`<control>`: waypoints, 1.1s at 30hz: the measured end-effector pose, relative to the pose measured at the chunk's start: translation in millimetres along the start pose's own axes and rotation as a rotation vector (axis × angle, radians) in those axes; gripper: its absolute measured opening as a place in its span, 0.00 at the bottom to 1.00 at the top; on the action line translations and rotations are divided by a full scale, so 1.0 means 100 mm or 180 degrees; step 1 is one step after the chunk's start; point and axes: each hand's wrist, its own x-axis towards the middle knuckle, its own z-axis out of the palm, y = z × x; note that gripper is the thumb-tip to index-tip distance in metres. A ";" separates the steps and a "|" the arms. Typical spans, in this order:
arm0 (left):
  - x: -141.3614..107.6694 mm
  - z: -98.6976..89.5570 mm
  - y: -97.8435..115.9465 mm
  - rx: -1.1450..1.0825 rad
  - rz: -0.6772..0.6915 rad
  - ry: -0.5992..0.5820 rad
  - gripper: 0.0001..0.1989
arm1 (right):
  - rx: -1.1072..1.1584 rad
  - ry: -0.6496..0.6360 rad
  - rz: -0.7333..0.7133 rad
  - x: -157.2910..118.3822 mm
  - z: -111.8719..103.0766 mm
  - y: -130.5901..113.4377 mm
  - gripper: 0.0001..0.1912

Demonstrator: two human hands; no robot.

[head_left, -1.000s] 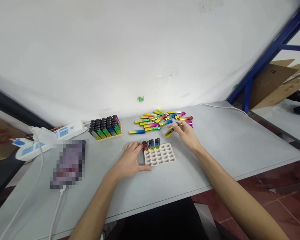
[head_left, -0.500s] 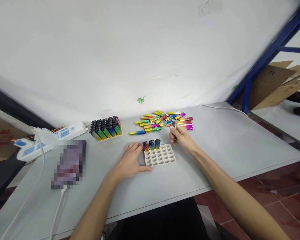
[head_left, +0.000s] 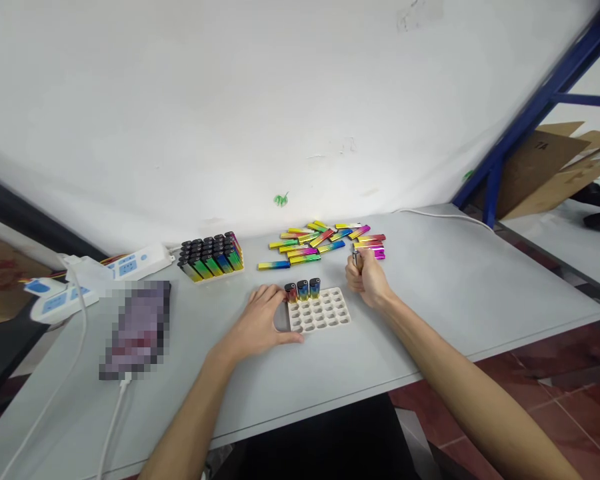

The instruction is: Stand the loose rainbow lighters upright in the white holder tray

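My left hand (head_left: 261, 321) lies on the table with thumb and fingers spread, spanning the left edge of a white tray (head_left: 325, 310) with oval holes. Its fingertips are by the tray's back-left corner, the thumb at the front-left corner. Three lighters with black tops, one red (head_left: 291, 292) and two blue (head_left: 303, 290), stand upright in the back row. To the right of the tray, my right hand (head_left: 369, 279) is closed round a lighter (head_left: 357, 256), thumb near its top. Most of this lighter is hidden by the fingers.
Behind the tray lies a loose pile of shiny multicoloured lighters (head_left: 303, 251). A full block of black-topped lighters (head_left: 211, 257) stands back left. Further left are power strips (head_left: 130, 265), a blurred-out phone-like object (head_left: 139, 327) and white cables. Cardboard boxes (head_left: 545, 167) sit beyond a blue frame.
My right hand has moved slightly right and toward me, away from the pile, and its fingers have wrapped tighter round the lighter. My left hand and the tray stay in place.
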 end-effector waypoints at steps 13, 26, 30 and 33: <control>0.00 0.00 -0.01 0.0035 0.0027 -0.0015 0.33 | -0.0098 -0.0077 0.0158 0.02 0.01 0.04 0.29; 0.01 -0.01 0.02 0.0066 -0.0061 -0.0099 0.34 | -0.0661 -0.0453 -0.0752 0.03 -0.05 0.10 0.23; 0.01 -0.02 0.02 0.0068 -0.0033 -0.0077 0.33 | -0.1140 -0.0857 -0.0774 -0.02 -0.06 0.06 0.18; 0.01 -0.02 0.02 0.0087 -0.0029 -0.0088 0.32 | -0.1064 -0.1058 -0.0711 -0.04 -0.05 0.05 0.16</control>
